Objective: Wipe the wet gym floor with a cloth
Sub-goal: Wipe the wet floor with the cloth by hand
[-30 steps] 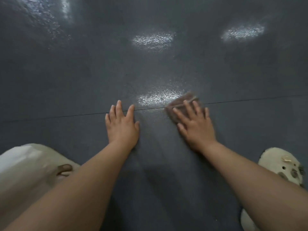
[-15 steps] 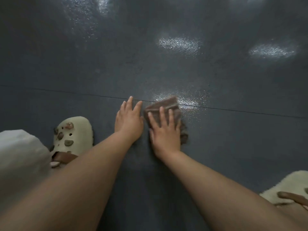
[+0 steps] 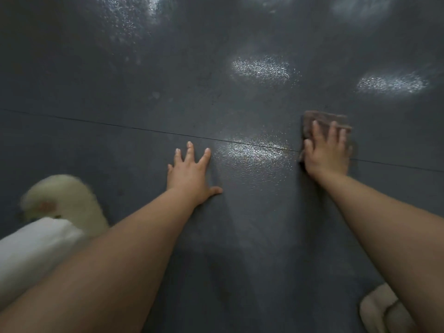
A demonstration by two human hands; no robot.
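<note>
A folded brown cloth [image 3: 322, 121] lies flat on the dark grey gym floor [image 3: 120, 92], right of centre. My right hand [image 3: 328, 152] presses down on it with straight, spread fingers; the cloth's far edge shows beyond the fingertips. My left hand [image 3: 192, 171] rests flat on the bare floor near the middle, fingers spread, holding nothing. Between the two hands a wet patch [image 3: 252, 150] glistens across a thin floor seam [image 3: 96, 122].
More shiny wet patches [image 3: 260, 68] lie further out, at the centre, far right and top left. A cream clog [image 3: 64, 203] and white trouser leg [image 3: 31, 251] sit at lower left. Another cream clog [image 3: 382, 311] is at the lower right corner.
My right hand has slid the cloth to the right, away from my left hand, leaving a wet patch uncovered between them. The left hand stays planted, its fingers spread wider. The view has shifted.
</note>
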